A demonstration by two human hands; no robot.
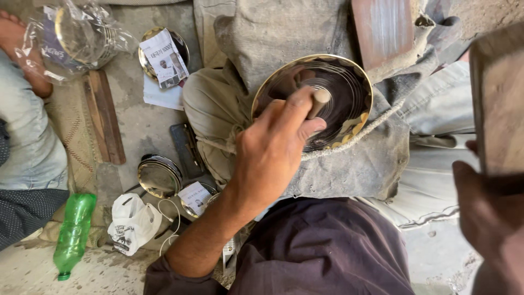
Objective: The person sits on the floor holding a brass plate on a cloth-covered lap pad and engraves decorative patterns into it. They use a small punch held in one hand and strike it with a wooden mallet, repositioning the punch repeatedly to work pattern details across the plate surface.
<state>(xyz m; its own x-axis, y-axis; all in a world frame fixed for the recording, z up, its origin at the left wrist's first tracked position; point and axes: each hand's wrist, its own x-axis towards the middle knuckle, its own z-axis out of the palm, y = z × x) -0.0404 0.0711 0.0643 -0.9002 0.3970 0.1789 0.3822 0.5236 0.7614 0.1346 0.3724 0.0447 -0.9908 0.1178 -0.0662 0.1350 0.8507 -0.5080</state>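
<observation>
Brass plate [327, 93] rests on the grey cloth [349, 164] over my lap so it stays steady. My left hand [273, 153] fingers clench a wooden-handled tool [319, 101] against it; my right hand [486, 207] grasps a wooden block [499, 98]

A shiny round brass plate [327, 93] with concentric rings lies tilted on grey cloth, centre right; a short wooden-handled tool [318, 102] stands pressed against it.
</observation>
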